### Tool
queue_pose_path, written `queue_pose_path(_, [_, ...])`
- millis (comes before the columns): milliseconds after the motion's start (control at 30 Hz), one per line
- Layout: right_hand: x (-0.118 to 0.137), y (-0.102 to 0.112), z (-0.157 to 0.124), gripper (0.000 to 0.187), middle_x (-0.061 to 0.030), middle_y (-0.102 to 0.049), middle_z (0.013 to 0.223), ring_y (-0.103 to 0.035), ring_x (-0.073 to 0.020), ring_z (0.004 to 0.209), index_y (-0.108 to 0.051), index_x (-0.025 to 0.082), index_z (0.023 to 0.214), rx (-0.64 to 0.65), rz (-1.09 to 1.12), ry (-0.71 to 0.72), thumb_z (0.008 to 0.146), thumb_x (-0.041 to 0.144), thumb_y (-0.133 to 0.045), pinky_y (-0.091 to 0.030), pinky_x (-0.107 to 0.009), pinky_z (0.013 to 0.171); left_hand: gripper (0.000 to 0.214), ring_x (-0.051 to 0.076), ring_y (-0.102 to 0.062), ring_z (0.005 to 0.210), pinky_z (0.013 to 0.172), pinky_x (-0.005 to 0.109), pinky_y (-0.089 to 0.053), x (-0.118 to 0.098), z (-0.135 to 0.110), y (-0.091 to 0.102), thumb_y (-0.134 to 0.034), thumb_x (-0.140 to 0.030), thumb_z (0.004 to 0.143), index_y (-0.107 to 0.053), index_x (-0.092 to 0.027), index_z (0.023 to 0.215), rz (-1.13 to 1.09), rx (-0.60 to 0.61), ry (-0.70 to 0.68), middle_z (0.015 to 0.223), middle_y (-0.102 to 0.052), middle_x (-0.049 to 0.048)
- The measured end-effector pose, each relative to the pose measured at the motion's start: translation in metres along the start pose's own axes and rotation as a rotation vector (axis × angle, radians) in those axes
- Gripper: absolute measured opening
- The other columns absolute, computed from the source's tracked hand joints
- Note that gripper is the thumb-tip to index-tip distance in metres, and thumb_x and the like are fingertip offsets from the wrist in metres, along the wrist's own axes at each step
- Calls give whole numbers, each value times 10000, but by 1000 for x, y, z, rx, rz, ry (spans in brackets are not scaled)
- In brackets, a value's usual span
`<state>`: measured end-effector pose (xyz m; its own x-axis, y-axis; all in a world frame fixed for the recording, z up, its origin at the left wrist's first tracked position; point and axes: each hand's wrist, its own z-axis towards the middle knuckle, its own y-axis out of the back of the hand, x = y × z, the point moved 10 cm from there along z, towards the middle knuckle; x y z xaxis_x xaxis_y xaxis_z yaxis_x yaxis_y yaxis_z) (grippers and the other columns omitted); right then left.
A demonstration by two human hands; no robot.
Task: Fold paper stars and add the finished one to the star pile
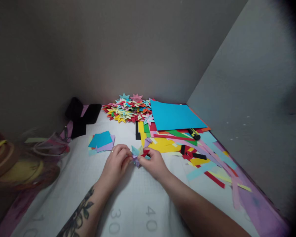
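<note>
A folded paper star [137, 151] with pale blue, cream, red and lilac points is held between my two hands above the white sheet. My left hand [117, 159] pinches its left side, fingers curled. At the right, my right hand [154, 163] grips it by the red point with thumb and forefinger. Part of the star is hidden behind my fingers. Just beyond it lies a small lilac folded piece [148, 142]. A stack of blue and lilac paper squares [101, 140] sits left of my left hand.
Many finished paper stars [128, 110] are heaped at the back wall. Beside them lie large blue paper [177, 115], a utility knife [194, 134] and scattered paper strips [212, 176]. Black objects [91, 113] stand back left; a blurred clear bag [27, 164] is at far left.
</note>
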<state>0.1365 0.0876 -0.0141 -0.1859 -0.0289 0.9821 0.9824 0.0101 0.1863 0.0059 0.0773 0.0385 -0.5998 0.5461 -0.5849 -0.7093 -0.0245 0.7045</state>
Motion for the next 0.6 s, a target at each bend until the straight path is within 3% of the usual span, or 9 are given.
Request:
queue_pose_path(200, [-1, -2, 0, 51, 26, -569, 584, -527, -134, 596, -552, 176, 616, 7, -1, 9, 666, 181, -557, -416, -222, 575, 81, 126, -530, 683, 626, 244, -432, 25, -6, -1, -505, -239, 866, -490, -197, 797, -186, -88, 254, 766, -549, -4])
queue_pose_path(433, [-1, 0, 0, 64, 31, -533, 580, -501, -131, 598, -530, 179, 604, -4, -10, 20, 660, 183, -562, -410, -229, 583, 105, 136, -567, 777, 673, 241, -444, 11, -2, 6, -517, -196, 849, -621, -191, 835, -229, -115, 138, 826, -606, 25])
queue_pose_path(600, [-1, 0, -1, 65, 32, -530, 582, -492, -128, 591, -538, 177, 615, -10, 18, 8, 674, 181, -565, -403, -223, 571, 106, 138, -578, 722, 636, 244, -448, 21, -3, 3, -619, -242, 776, -669, -186, 851, -318, -133, 279, 835, -633, 31])
